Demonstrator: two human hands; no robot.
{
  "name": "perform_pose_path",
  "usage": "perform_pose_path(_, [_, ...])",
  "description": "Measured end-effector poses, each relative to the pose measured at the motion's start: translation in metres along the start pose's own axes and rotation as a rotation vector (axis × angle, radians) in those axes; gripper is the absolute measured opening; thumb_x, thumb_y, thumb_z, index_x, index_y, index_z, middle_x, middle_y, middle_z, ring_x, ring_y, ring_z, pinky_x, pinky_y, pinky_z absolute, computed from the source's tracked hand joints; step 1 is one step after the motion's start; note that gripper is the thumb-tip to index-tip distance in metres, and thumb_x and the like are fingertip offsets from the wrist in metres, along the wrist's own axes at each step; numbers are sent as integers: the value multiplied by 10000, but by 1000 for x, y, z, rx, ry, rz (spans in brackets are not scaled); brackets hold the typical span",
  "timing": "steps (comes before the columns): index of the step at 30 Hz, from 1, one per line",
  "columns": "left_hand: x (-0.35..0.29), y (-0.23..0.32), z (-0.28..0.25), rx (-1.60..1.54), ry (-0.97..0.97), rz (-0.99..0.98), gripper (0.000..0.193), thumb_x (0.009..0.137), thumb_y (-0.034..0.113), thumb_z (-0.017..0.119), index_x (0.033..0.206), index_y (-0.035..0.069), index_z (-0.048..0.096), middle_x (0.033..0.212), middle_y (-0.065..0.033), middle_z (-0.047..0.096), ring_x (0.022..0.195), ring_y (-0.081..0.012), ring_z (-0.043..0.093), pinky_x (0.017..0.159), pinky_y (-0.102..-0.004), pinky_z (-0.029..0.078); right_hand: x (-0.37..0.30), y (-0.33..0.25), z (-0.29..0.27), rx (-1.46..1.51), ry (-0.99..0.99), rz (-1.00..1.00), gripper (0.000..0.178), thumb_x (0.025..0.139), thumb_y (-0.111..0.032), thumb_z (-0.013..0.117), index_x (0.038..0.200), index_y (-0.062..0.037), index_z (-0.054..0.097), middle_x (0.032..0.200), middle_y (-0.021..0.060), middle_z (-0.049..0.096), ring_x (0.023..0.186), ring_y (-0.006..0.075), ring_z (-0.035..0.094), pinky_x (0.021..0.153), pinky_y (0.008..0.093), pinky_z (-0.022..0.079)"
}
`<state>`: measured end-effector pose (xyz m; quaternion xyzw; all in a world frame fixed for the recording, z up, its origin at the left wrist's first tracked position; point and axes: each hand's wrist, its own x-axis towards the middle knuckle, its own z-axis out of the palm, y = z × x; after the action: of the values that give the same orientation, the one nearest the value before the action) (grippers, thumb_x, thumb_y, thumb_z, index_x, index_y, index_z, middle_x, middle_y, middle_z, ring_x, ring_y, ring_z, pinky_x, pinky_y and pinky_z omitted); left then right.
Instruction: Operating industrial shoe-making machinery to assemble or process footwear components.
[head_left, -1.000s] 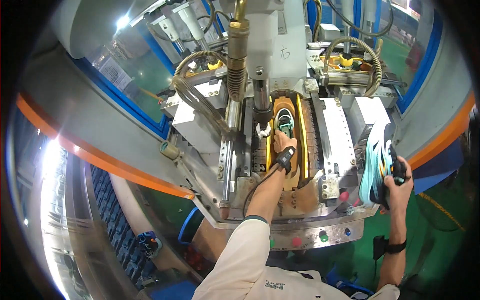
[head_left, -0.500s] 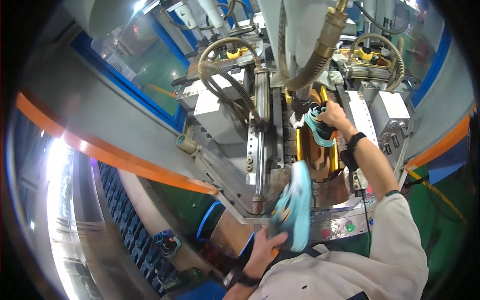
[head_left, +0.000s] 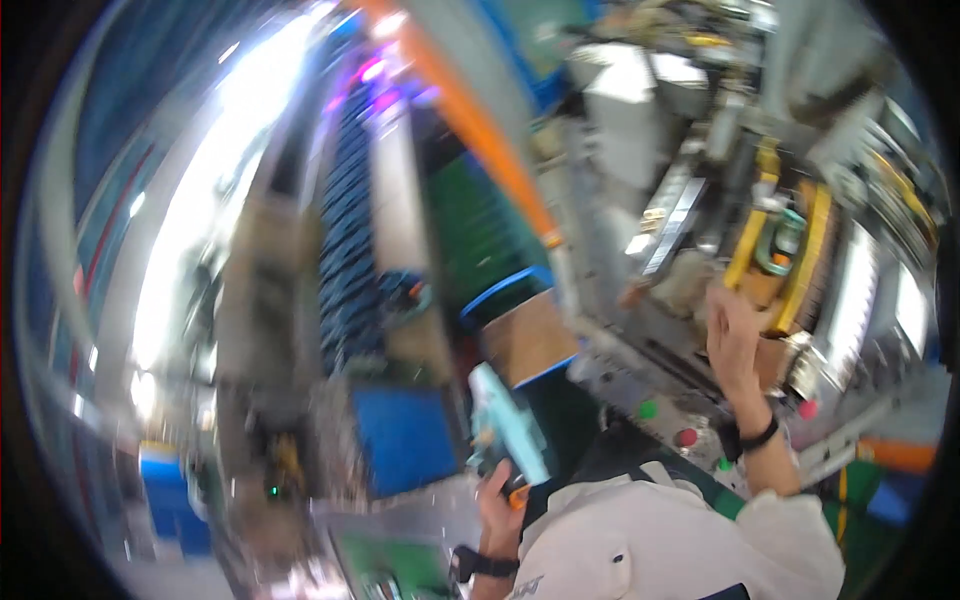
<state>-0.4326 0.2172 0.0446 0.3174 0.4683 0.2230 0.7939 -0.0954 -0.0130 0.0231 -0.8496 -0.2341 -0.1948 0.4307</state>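
Although motion blur softens most edges, the left hand (head_left: pixel 500 503) can be read as closed around the lower end of a teal shoe (head_left: pixel 512 425), the fingers wrapped on it near an orange patch. Shoe is held low at the left of the torso, tilted, its far end leaning to the left.

Right hand (head_left: pixel 733 335) is over the front of the machine (head_left: pixel 615 150), fingers loosely parted; as far as the blur lets me judge, nothing is in its grasp. It covers part of the near end of the channel. Farther in, a second shoe (head_left: pixel 786 238), dark and teal, sits between two yellow strips (head_left: pixel 812 258), apart from the fingers.

Surroundings: a blue-rimmed bin (head_left: pixel 527 342) with a brown panel lies just beyond the held shoe, between it and the machine's left side. A blue flat sheet (head_left: pixel 405 437) is to the left of that shoe. Farther left runs a dark blue ridged belt (head_left: pixel 350 225), with another shoe (head_left: pixel 403 290) on the pale ledge beside it. An orange rail (head_left: pixel 490 140) slants down toward the machine. Green and red buttons (head_left: pixel 686 438) line the front edge, between torso and channel.
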Motion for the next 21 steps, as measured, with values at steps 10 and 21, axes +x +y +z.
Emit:
perform_pose_path(10, [-60,-42,-65,-238,177,-97,220,871,112,702,1062,26,636,921,-52,679,757,-184,675,653,-293,571,-170,80,154,71,-626,-112,251,830,-30,585,1080,-26,566,1062,211,549,1030,433,509,919,480,431])
perform_pose_path(21, [-53,-52,-350,-507,751,191,281,826,136,748,1044,-3,640,893,-94,681,725,-249,690,612,-389,598,-157,79,169,-111,-746,-13,283,928,-142,548,1176,-11,583,1129,176,613,1062,353,581,922,417,449])
